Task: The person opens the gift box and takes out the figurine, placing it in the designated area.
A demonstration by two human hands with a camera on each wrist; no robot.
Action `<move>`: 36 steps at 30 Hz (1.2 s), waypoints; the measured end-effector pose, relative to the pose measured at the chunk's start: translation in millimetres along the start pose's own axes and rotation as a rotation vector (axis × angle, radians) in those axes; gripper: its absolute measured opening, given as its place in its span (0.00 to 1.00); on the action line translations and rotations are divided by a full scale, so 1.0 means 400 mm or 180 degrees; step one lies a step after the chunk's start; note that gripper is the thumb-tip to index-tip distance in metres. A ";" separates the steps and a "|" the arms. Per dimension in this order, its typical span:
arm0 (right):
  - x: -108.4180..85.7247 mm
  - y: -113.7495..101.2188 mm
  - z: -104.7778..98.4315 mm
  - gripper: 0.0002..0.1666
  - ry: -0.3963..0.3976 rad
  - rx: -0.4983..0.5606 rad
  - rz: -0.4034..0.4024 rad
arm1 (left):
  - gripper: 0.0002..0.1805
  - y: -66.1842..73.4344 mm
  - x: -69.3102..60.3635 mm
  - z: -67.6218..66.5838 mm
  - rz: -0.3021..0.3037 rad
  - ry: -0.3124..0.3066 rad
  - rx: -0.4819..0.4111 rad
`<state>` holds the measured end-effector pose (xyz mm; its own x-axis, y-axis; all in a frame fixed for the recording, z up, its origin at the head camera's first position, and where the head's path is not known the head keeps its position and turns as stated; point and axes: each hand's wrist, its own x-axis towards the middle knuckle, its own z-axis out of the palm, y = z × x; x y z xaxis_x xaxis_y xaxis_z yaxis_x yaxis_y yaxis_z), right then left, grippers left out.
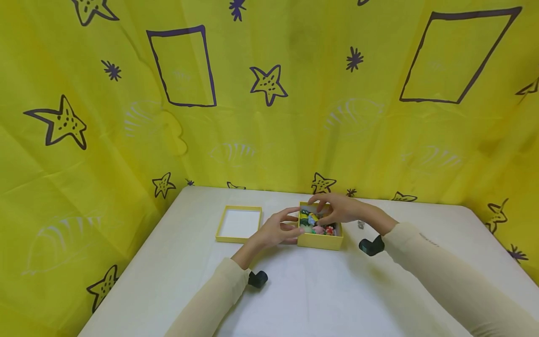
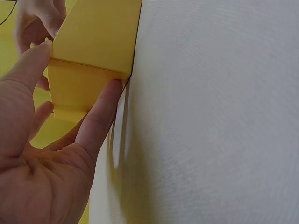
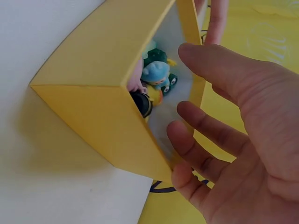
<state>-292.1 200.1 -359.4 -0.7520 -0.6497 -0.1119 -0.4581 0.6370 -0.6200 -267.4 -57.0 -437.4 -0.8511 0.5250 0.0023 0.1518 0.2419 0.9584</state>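
Note:
A yellow box (image 1: 320, 241) stands uncovered on the white table with several small toy figures inside. Among them, the right wrist view shows a light-blue figure (image 3: 156, 73), part of a pink one (image 3: 135, 77) and dark green pieces. In the head view a red-and-white figure (image 1: 330, 230) lies near the front wall. My left hand (image 1: 273, 230) touches the box's left side with extended fingers, its thumb at the top rim. Over the opening, my right hand (image 1: 343, 208) has its fingers spread and loosely bent, and nothing shows between them.
Left of the box lies a shallow yellow lid (image 1: 241, 223), its white inside facing up. A small greyish object (image 1: 360, 224), too small to make out, sits right of the box near the right wrist. A yellow patterned curtain (image 1: 294, 135) hangs behind the table (image 1: 286, 299).

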 end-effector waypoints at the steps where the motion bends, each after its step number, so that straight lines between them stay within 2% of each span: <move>1: 0.003 0.002 0.004 0.34 0.0010 -0.0033 -0.0003 | 0.38 0.000 0.000 0.000 -0.0002 0.0002 0.0009; 9: 0.021 0.012 0.035 0.32 0.0171 -0.0323 -0.0113 | 0.37 0.003 -0.001 0.003 0.0019 0.0010 -0.0046; 22: 0.040 0.019 0.059 0.34 0.0125 -0.0474 -0.0050 | 0.37 0.008 -0.005 0.003 0.0023 0.0008 -0.0120; 29: 0.040 0.018 0.070 0.29 0.0181 -0.0694 0.0076 | 0.37 0.005 -0.002 0.002 0.0103 0.0014 -0.0051; 36: 0.040 0.017 0.079 0.21 0.0247 -0.0778 0.0073 | 0.37 0.006 -0.003 0.003 0.0113 -0.0004 -0.0077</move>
<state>-292.1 181.0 -390.0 -0.7933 -0.6061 -0.0579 -0.5345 0.7387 -0.4107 -265.4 -55.9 -435.4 -0.8448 0.5339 0.0360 0.1695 0.2032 0.9643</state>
